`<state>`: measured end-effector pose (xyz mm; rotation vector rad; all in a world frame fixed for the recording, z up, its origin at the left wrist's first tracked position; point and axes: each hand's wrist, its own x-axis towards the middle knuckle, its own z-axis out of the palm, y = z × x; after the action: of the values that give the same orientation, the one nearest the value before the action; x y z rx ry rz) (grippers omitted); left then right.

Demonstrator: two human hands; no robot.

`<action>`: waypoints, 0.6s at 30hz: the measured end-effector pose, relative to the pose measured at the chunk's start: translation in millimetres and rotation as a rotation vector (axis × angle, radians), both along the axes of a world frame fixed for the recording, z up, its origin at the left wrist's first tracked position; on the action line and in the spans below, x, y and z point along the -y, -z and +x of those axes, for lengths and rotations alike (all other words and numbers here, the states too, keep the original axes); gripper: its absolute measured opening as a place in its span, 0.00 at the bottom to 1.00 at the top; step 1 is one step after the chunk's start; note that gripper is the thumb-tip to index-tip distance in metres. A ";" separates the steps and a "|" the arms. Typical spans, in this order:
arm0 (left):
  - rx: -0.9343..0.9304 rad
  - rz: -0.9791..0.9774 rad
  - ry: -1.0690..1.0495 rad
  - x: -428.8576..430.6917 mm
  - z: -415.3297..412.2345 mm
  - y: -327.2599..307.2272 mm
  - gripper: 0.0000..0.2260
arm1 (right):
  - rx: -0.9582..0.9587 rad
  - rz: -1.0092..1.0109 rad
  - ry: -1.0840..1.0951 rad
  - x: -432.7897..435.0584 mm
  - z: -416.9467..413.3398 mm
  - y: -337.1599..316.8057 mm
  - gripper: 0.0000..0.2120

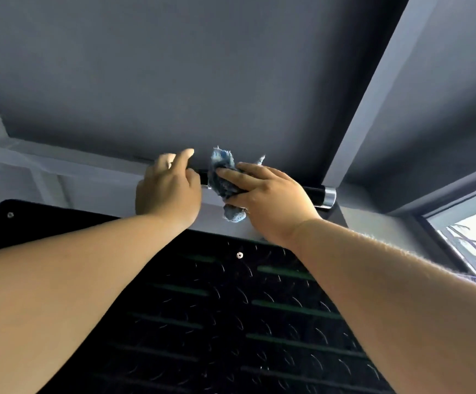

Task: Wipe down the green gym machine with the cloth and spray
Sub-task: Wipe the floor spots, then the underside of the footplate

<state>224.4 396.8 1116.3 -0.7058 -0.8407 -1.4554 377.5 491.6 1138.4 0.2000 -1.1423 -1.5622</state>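
Reaching overhead to the black grip bar (313,194) at the top of the machine. Gripping the bar bare with the left hand (168,191), clenched round it just left of the cloth, probably to brace it against turning or swinging under wiping load. Grasping the blue cloth (222,172) against the bar with the right hand (268,194), fingers (231,174) laid over the top and a loose tail hanging below. Bunched round the tube like that, presumably to cover more of the round section per pass. Can't tell how far the wrap goes, with the thumb hidden. Judging by position, not yet covered: the stretch from the right hand out to the chrome end cap (329,198). No spray bottle anywhere in view. Below the arms, a black perforated panel (231,336) with green slats (282,271) behind it. At the right edge, a window (473,237). Worth watching the cloth tail for slip-off on a long stroke.
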 end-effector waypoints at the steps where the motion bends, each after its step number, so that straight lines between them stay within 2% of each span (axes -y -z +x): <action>1: -0.021 0.016 -0.007 1.9 8.1 -2.1 0.20 | -0.011 -0.023 0.009 -5.2 9.1 -0.3 0.17; 6: -0.130 -0.004 -0.054 -8.5 44.6 -10.2 0.20 | -0.036 -0.043 0.044 -37.2 45.9 6.6 0.14; 10: -0.183 -0.102 -0.210 -32.3 63.5 -10.6 0.22 | -0.173 -0.078 0.079 -59.8 80.1 18.6 0.16; 13: -0.134 -0.159 -0.284 -50.5 69.6 -10.3 0.20 | -0.250 -0.277 0.009 -78.1 108.3 30.5 0.22; 15: -0.173 -0.108 -0.294 -54.1 71.6 -9.6 0.22 | -0.368 -0.565 -0.320 -83.2 126.2 35.9 0.22; 16: -0.201 -0.085 -0.315 -56.0 71.6 -9.1 0.23 | -0.378 -0.742 -0.594 -78.8 130.9 36.6 0.24; 17: -0.222 -0.066 -0.343 -58.5 70.1 -8.9 0.22 | -0.280 -0.912 -0.925 -69.3 131.3 35.7 0.26; 18: -0.236 -0.053 -0.370 -60.2 67.3 -9.1 0.21 | -0.084 -1.046 -1.242 -58.9 128.3 32.1 0.27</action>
<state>291.7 457.0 1125.4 -0.7033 -0.7801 -1.0010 505.8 550.6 1106.3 0.0845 -1.2282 0.1697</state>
